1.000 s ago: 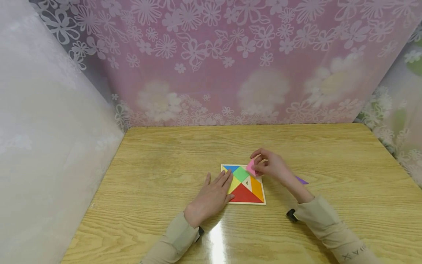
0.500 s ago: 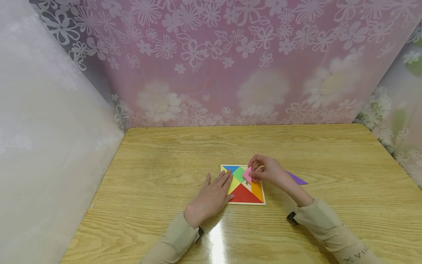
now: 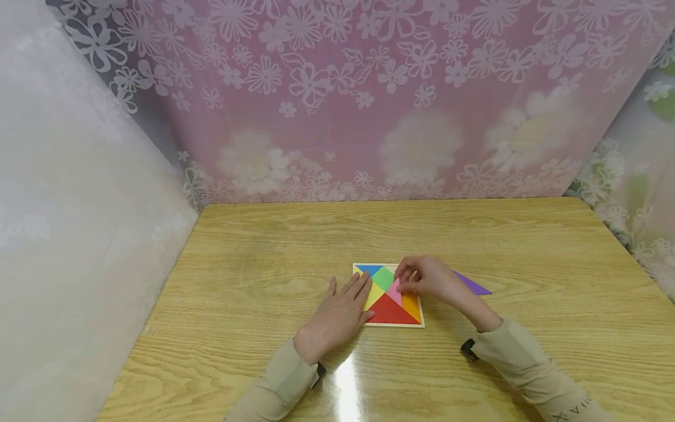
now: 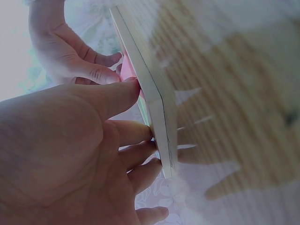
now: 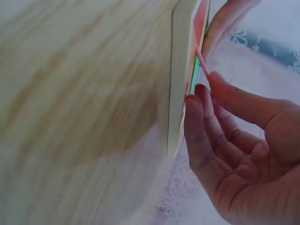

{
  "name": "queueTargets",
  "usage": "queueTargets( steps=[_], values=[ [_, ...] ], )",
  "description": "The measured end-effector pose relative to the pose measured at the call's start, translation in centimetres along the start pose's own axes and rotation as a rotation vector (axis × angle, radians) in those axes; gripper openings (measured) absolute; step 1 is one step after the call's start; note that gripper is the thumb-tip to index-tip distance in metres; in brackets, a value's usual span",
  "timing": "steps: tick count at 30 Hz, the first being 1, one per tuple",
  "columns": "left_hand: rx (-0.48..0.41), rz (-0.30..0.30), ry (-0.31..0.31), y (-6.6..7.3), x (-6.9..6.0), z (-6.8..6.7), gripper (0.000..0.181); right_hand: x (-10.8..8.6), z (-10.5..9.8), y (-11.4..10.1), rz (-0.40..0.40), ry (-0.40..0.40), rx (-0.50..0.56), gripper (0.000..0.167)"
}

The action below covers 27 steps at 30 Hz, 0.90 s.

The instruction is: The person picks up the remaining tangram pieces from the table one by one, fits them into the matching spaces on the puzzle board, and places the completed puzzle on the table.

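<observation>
A square tangram tray point(image 3: 387, 326) with a pale rim lies on the table. In it sit a red triangle point(image 3: 392, 310), a yellow triangle point(image 3: 374, 295), a green square point(image 3: 383, 278), a blue triangle point(image 3: 369, 269) and an orange piece point(image 3: 411, 306). My left hand point(image 3: 340, 313) rests flat over the tray's left side, fingers spread. My right hand point(image 3: 429, 280) pinches a pink triangle point(image 3: 394, 291) between thumb and fingers. In the right wrist view the pink triangle point(image 5: 203, 63) stands tilted, one edge at the tray's surface. The right hand hides the tray's upper right corner.
A purple triangle point(image 3: 474, 285) lies on the wooden table point(image 3: 263, 252) right of the tray, partly behind the right forearm. A floral curtain point(image 3: 337, 117) hangs along the table's far edge, and a pale sheet point(image 3: 79, 205) hangs at the left.
The right hand has carried the pink triangle down and left, from the tray's upper right over the bare gap between the green, red and orange pieces. The left hand has stayed still.
</observation>
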State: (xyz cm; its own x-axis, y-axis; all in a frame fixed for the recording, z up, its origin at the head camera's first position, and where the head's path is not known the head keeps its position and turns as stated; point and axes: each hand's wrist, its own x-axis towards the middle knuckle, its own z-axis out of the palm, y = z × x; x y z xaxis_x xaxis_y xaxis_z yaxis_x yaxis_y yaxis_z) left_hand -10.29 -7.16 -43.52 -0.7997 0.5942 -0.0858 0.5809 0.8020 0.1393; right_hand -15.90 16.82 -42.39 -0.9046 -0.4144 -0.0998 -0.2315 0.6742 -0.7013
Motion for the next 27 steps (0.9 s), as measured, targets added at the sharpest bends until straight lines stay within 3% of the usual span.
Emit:
queueTargets(
  steps=[17, 27],
  values=[
    [0.013, 0.001, 0.003, 0.0, 0.1, 0.1, 0.064, 0.4, 0.3, -0.3, 0.034, -0.013, -0.18, 0.018],
    [0.023, 0.006, 0.006, 0.0, 0.1, 0.1, 0.064, -0.4, -0.7, 0.1, -0.017, 0.167, -0.121, 0.005]
  ],
)
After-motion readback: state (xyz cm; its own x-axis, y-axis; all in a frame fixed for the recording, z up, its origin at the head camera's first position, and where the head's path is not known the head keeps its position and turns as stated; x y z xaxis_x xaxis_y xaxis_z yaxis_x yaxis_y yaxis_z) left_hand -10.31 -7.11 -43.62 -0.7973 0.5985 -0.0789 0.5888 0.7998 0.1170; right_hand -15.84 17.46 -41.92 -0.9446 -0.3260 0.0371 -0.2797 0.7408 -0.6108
